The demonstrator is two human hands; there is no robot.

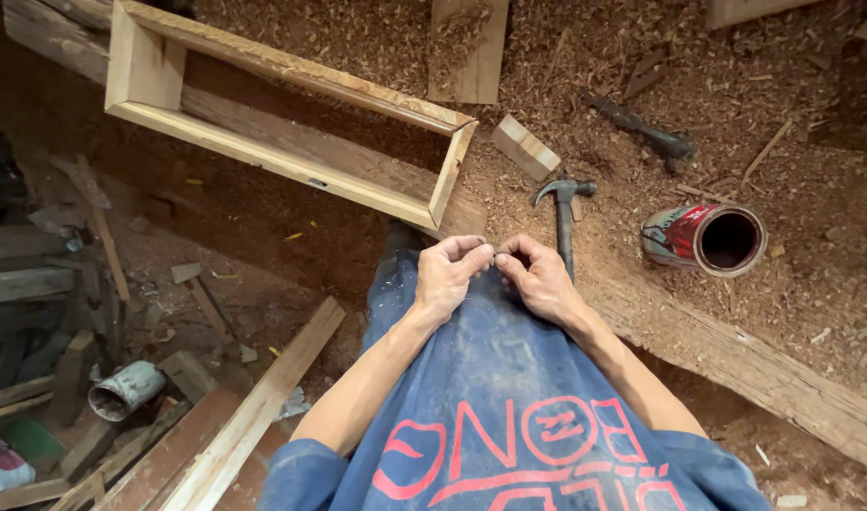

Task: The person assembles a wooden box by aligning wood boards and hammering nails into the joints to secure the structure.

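1. Nearest the camera, the person's blue shirt [509, 416] with red print is filling the lower frame; both bare forearms are reaching forward from it.
2. Left hand [450, 274] and right hand [538, 276] are meeting at the fingertips just above the lap, both curled nearly shut.
3. The fingers are pinching at something tiny between them. It is too small to identify, so I cannot tell what either hand is holding; could be a nail or a splinter.
4. Judgement: this is a fiddling or sorting step with a small item, before any tool use. The next move probably calls for one hand to let go and free itself.
5. Just beyond the right hand, a hammer [564, 210] is lying on the sawdust, head away from the person, handle running toward the right knuckles, untouched.
6. To the right, a red can [706, 238] is lying on its side, open mouth facing the camera, apart from both hands.
7. Beyond the left hand, an open wooden frame [291, 163] is sitting on the sawdust-covered table [812, 199], its near corner close to the fingers.
8. A small wood block [525, 147] is lying past the hammer.
9. Far left and lower, scrap planks [254, 416] and a grey can [123, 390] are lying on the floor.
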